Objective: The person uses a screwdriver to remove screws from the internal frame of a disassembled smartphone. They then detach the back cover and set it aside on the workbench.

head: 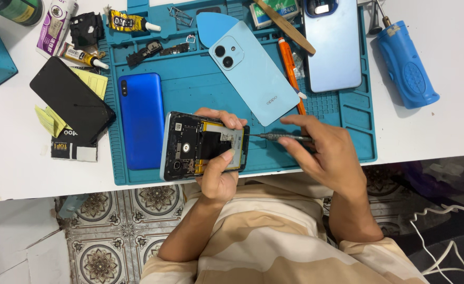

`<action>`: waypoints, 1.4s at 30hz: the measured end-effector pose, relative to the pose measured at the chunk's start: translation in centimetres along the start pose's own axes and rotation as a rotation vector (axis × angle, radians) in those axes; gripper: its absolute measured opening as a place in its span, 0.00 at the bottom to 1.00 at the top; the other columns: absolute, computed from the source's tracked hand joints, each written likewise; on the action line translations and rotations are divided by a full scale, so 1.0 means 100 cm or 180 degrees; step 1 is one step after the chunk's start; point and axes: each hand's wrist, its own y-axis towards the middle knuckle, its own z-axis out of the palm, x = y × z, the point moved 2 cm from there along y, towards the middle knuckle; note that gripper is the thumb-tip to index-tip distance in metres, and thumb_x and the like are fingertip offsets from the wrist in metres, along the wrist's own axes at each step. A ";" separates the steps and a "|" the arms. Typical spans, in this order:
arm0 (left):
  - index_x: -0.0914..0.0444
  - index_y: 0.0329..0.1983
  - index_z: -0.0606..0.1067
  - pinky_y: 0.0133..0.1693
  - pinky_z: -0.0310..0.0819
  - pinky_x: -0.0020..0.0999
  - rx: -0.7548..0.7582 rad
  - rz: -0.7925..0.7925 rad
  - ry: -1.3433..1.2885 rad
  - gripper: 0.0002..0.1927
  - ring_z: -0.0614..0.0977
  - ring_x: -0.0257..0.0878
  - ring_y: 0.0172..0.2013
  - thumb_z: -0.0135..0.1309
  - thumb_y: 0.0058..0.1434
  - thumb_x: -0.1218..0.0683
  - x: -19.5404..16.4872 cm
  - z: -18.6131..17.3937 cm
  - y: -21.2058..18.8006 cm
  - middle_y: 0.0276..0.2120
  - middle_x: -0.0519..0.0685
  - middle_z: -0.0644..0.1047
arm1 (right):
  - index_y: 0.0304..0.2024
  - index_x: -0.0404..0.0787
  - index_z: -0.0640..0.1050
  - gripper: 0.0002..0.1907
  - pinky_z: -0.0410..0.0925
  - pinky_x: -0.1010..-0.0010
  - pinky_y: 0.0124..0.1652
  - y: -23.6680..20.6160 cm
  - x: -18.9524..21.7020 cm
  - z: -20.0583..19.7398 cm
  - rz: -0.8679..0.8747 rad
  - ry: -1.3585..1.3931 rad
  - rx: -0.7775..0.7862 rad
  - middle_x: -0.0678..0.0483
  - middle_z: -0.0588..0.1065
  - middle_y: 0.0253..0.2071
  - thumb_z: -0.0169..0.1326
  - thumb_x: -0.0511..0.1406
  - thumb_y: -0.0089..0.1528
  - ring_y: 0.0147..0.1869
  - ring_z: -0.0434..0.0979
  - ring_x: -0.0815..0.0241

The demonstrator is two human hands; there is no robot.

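Note:
My left hand (pixel 218 163) grips an opened phone (pixel 190 144) with its back cover off, its black boards and battery showing, held over the near edge of the teal work mat (pixel 347 113). My thumb lies across the battery and my fingers wrap the far edge. My right hand (pixel 324 152) holds a slim grey screwdriver (pixel 276 137) level, its tip touching the phone's right end.
On the mat lie a blue phone (pixel 142 120), a light blue back cover (pixel 253 79), another pale blue phone (pixel 333 44), an orange tool (pixel 291 68) and small parts. A black phone (pixel 71 100), glue tubes (pixel 129 22) and a blue electric tool (pixel 406 63) lie on the white table.

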 end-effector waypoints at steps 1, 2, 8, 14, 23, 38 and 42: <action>0.67 0.67 0.60 0.65 0.64 0.49 -0.0012 0.0008 -0.0034 0.33 0.72 0.46 0.51 0.47 0.55 0.61 -0.001 -0.002 0.003 0.47 0.58 0.71 | 0.57 0.38 0.76 0.24 0.72 0.73 0.32 0.004 0.001 0.001 -0.0040 0.0007 0.0000 0.49 0.81 0.45 0.64 0.34 0.59 0.33 0.81 0.60; 0.67 0.67 0.60 0.66 0.65 0.50 -0.0028 0.0030 -0.0067 0.33 0.72 0.46 0.52 0.47 0.55 0.61 -0.001 -0.004 0.006 0.47 0.57 0.70 | 0.59 0.38 0.76 0.24 0.73 0.74 0.33 0.008 0.003 0.002 -0.0094 0.0013 0.0005 0.48 0.81 0.46 0.63 0.33 0.60 0.35 0.82 0.61; 0.67 0.67 0.59 0.66 0.65 0.51 -0.0062 0.0131 0.0137 0.34 0.72 0.46 0.53 0.47 0.55 0.61 -0.023 -0.023 0.005 0.48 0.57 0.70 | 0.59 0.39 0.78 0.27 0.69 0.71 0.29 0.012 0.023 0.029 0.0339 -0.0373 -0.0074 0.48 0.82 0.42 0.69 0.38 0.58 0.28 0.77 0.62; 0.67 0.67 0.59 0.67 0.64 0.52 -0.0060 0.0116 0.0087 0.33 0.71 0.46 0.54 0.48 0.56 0.61 -0.048 -0.048 0.001 0.48 0.57 0.70 | 0.61 0.38 0.75 0.31 0.71 0.75 0.31 0.012 0.041 0.051 -0.0107 0.0018 -0.0058 0.47 0.80 0.44 0.68 0.38 0.57 0.33 0.79 0.63; 0.67 0.66 0.59 0.67 0.64 0.52 -0.0126 0.0145 0.0051 0.33 0.71 0.47 0.54 0.48 0.55 0.62 -0.068 -0.077 0.014 0.47 0.57 0.69 | 0.53 0.39 0.79 0.18 0.64 0.74 0.26 0.030 0.052 0.084 -0.0139 0.0041 0.0029 0.52 0.81 0.38 0.64 0.33 0.60 0.28 0.75 0.65; 0.69 0.65 0.60 0.66 0.65 0.53 -0.0307 0.0382 0.0009 0.34 0.72 0.49 0.52 0.46 0.52 0.62 -0.078 -0.092 0.028 0.46 0.59 0.69 | 0.43 0.36 0.82 0.12 0.62 0.71 0.25 0.051 0.072 0.100 -0.0208 -0.0121 0.0040 0.51 0.79 0.32 0.66 0.34 0.59 0.25 0.73 0.59; 0.68 0.65 0.60 0.66 0.65 0.53 -0.0282 0.0375 0.0078 0.33 0.72 0.49 0.52 0.46 0.52 0.62 -0.084 -0.097 0.031 0.46 0.59 0.69 | 0.45 0.36 0.81 0.12 0.64 0.73 0.26 0.053 0.074 0.105 -0.0222 -0.0004 -0.0037 0.51 0.80 0.34 0.65 0.34 0.60 0.27 0.74 0.62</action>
